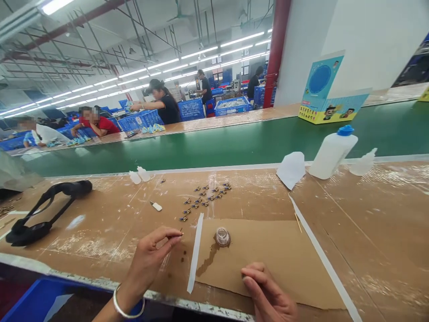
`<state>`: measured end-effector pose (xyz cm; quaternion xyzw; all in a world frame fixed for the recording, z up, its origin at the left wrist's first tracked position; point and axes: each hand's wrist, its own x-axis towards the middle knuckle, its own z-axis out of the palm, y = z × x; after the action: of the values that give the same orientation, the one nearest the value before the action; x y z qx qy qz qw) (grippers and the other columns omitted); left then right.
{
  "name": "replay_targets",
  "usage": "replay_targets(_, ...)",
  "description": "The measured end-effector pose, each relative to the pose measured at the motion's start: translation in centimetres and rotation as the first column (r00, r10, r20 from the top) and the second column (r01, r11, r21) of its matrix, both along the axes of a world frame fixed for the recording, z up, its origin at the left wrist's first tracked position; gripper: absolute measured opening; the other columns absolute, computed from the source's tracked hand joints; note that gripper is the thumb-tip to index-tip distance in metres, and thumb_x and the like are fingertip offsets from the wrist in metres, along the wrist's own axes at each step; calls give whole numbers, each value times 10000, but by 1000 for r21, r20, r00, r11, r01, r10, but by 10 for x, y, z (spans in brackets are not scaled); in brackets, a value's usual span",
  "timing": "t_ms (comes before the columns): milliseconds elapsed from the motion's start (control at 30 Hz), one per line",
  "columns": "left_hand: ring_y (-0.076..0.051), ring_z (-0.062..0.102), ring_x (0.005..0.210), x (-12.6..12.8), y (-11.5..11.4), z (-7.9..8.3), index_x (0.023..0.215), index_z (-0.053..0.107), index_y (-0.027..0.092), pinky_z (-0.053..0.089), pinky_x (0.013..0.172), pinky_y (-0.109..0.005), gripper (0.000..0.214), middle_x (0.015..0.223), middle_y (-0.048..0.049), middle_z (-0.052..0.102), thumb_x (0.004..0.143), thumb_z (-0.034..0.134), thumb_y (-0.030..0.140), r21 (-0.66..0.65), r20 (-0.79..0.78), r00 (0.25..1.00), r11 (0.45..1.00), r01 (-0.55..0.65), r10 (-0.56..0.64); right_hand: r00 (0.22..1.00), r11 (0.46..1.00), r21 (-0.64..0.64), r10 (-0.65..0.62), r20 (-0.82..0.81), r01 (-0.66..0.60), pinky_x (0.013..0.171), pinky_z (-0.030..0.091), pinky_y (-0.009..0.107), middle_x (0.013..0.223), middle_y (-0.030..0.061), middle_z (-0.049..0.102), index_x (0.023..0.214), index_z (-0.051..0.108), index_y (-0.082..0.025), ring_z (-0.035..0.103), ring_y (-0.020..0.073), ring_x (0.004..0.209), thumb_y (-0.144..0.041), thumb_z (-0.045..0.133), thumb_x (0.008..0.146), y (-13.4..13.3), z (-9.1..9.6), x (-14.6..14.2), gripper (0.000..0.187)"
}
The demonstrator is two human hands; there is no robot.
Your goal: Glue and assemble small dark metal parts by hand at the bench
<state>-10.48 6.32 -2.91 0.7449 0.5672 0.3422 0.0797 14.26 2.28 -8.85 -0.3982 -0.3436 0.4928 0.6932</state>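
My left hand, with a silver bangle at the wrist, pinches a tiny dark piece between thumb and forefinger, too small to name. My right hand is closed over the cardboard's front edge, fingertips pressed together; what they hold, if anything, is too small to make out. Between the hands and farther back, a small clear glass pot stands on the cardboard sheet, with a wet brown stain beside it. Several small blue-and-gold parts lie in loose rows beyond. Two small dark bits rest near my left fingers.
White tape strips border the cardboard. A white-handled pointed tool, small white bottles and a black strap lie leftward. At right stand a blue-capped bottle and a printed box. People work beyond the green belt.
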Motion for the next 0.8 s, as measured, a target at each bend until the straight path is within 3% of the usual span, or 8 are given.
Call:
replay_targets(133, -145, 683, 844, 40, 1, 21, 901, 691, 237, 547, 755, -228, 118, 874, 10, 728, 889, 589, 179, -55, 29, 990, 989, 138, -136, 998, 998, -12, 54, -35, -54, 694, 437, 197, 738, 2, 607, 722, 763, -264, 543, 135, 755, -455, 779, 707, 3, 4, -6, 193)
replay_targets(300, -192, 646, 776, 70, 20, 29, 873, 677, 161, 515, 719, -317, 81, 805, -41, 706, 864, 602, 130, -55, -85, 975, 979, 199, -203, 996, 996, -9, 85, 1, -85, 700, 420, 189, 754, -10, 604, 746, 758, -272, 541, 129, 758, -436, 752, 745, 1, 7, -5, 164)
replay_targets(533, -211, 605, 742, 88, 41, 30, 815, 667, 134, 472, 687, -338, 88, 752, -58, 680, 860, 597, 104, -59, -266, 923, 960, 272, -278, 994, 994, 12, 106, 37, -107, 692, 417, 195, 756, -14, 598, 777, 755, -279, 552, 130, 743, -369, 713, 794, -1, 11, -6, 100)
replay_targets(800, -215, 578, 719, 95, 48, 30, 801, 656, 145, 460, 684, -353, 99, 731, -48, 656, 865, 589, 108, -68, -414, 861, 953, 295, -296, 993, 992, 28, 122, -3, -122, 670, 417, 202, 762, -13, 597, 787, 749, -271, 553, 130, 736, -268, 697, 803, -1, 9, -8, 54)
